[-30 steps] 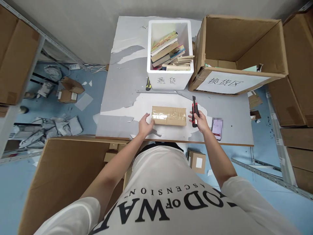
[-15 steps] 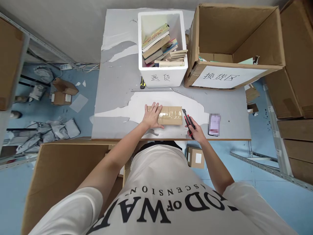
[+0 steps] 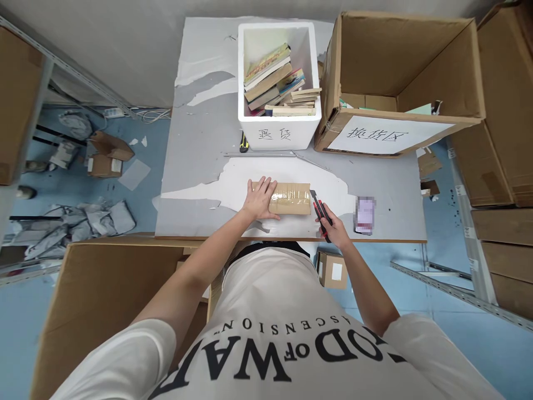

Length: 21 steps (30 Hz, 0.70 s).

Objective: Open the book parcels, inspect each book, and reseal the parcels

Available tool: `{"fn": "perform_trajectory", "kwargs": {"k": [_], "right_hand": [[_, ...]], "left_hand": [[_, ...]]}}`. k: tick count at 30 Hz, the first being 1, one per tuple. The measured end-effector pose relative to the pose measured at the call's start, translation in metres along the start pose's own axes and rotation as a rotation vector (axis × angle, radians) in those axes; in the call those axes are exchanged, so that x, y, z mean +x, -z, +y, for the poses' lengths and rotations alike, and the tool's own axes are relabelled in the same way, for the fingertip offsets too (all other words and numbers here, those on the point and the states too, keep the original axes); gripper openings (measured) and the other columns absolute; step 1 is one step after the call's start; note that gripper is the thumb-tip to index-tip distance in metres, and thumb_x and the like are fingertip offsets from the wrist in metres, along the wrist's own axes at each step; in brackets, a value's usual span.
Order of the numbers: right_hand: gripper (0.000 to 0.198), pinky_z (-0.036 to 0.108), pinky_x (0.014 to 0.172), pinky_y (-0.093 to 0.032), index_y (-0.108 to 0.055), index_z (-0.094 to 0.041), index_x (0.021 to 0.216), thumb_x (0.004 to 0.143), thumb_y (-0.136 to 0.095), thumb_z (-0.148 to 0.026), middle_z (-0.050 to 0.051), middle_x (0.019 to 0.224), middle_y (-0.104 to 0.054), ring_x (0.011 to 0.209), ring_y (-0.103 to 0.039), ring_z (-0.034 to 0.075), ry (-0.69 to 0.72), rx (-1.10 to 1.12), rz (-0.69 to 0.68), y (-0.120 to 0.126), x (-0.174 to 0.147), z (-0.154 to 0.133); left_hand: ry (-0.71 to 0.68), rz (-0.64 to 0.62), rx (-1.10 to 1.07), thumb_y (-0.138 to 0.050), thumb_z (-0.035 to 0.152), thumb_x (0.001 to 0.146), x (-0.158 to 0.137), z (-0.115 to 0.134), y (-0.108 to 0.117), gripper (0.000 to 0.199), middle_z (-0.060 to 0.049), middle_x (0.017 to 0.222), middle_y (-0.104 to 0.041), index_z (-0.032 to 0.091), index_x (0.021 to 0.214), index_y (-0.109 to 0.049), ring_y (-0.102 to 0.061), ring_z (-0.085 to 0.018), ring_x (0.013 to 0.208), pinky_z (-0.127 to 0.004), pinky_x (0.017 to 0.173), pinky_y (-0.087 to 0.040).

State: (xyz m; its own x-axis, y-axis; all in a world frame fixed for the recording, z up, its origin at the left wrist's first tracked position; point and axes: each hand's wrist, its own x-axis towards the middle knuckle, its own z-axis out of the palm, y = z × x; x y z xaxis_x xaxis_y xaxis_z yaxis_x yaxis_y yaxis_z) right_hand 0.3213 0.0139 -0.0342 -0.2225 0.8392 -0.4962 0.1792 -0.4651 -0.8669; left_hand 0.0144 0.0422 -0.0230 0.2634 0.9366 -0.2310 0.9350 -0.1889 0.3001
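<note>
One parcel (image 3: 295, 199), one red knife (image 3: 318, 207), one yellow knife (image 3: 244, 143), one phone (image 3: 365, 215).
The left hand (image 3: 259, 203) spreads its fingers wide over the parcel beneath them; the right hand (image 3: 335, 229) has its fingers wrapped around the red knife. Beyond the left fingers lies the yellow knife; beside the right, the phone.

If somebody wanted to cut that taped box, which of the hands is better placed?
Probably the right hand: it holds the utility knife, its tip near the taped box. The left hand lies spread over the box's left end.
</note>
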Motion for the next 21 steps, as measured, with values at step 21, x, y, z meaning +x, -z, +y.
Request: {"fn": "perform_trajectory", "kwargs": {"k": [21], "right_hand": [[0.069,0.020,0.036,-0.042,-0.039,-0.032,0.147,0.081,-0.061,-0.035,-0.004,0.074,-0.061,0.044,-0.049,0.007,-0.004,-0.168,-0.109,0.023,0.009,-0.015]], "left_hand": [[0.003,0.069,-0.056,-0.075,0.066,0.052,0.002,-0.001,-0.007,0.122,-0.020,0.151,-0.034,0.017,0.152,-0.024,-0.025,-0.044,0.139,-0.061,0.114,0.009]]}}
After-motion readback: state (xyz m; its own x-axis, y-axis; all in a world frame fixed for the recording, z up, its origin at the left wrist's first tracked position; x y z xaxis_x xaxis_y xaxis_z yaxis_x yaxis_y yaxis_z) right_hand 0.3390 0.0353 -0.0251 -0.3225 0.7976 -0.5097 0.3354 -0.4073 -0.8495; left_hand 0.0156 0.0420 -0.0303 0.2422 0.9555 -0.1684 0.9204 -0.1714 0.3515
